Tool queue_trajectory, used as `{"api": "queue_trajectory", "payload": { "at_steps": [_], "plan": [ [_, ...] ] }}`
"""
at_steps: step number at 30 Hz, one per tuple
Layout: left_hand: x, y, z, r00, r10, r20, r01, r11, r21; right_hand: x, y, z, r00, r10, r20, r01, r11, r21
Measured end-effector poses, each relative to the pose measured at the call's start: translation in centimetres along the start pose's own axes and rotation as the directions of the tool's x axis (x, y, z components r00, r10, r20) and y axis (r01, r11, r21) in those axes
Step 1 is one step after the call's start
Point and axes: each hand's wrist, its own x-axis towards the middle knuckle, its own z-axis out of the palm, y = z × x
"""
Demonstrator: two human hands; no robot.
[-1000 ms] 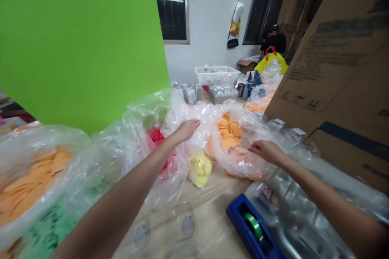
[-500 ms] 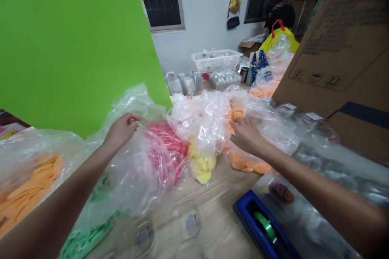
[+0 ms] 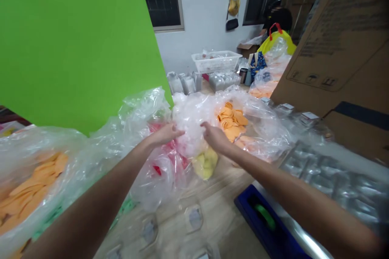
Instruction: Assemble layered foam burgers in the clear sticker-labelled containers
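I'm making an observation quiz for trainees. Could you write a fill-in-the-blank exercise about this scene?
The left hand and right hand both touch a bunched bag of ____ plastic. Below them, another bag holds ____ pieces. The blue tape dispenser holds a ____ tape roll.

Missing words: clear; yellow; green.
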Motion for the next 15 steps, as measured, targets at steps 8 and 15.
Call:
{"api": "queue_trajectory", "payload": {
  "at_steps": [8,15],
  "plan": [
    [-0.4,1.2,-0.9,0.999,0.044,-0.014,-0.04,0.973,0.229,4.7,-1.5,-4.0,0.998,0.047,-0.036,-0.025,0.879,0.477],
    [0.0,-0.5,-1.9,0.989,0.08,-0.122,-0.006,0.856,0.516,0.1,0.4,-8.6,0.98,-0.095,0.174,0.0,0.879,0.477]
  ]
}}
